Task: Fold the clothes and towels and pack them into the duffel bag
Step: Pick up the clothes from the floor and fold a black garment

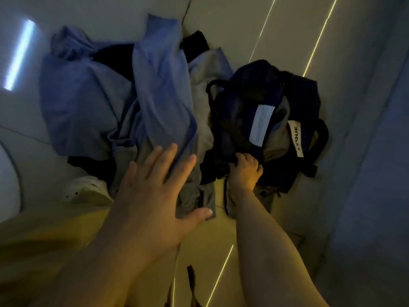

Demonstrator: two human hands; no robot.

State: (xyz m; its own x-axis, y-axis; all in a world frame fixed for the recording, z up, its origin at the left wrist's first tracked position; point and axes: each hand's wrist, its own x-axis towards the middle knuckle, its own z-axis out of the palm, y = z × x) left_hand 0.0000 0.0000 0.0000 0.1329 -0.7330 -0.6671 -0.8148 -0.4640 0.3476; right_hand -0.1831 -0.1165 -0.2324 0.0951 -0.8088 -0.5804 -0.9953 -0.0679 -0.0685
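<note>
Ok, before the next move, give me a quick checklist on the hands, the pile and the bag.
1. Left hand free to pick up a garment: ok, fingers spread flat over the blue cloth.
2. Right hand holds the duffel bag: ok, fingers curled on its near edge.
3. Bag mouth open: ok, white label inside shows.
4. Room left in the bag: cannot tell, too dark.
5. Clothes folded: not ok, the pile lies crumpled on the floor.

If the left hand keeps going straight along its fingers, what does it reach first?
Probably the blue garment on the clothes pile: the left hand, fingers spread, points up and right toward it. Depth is unclear; it may already touch the grey cloth beneath.
</note>
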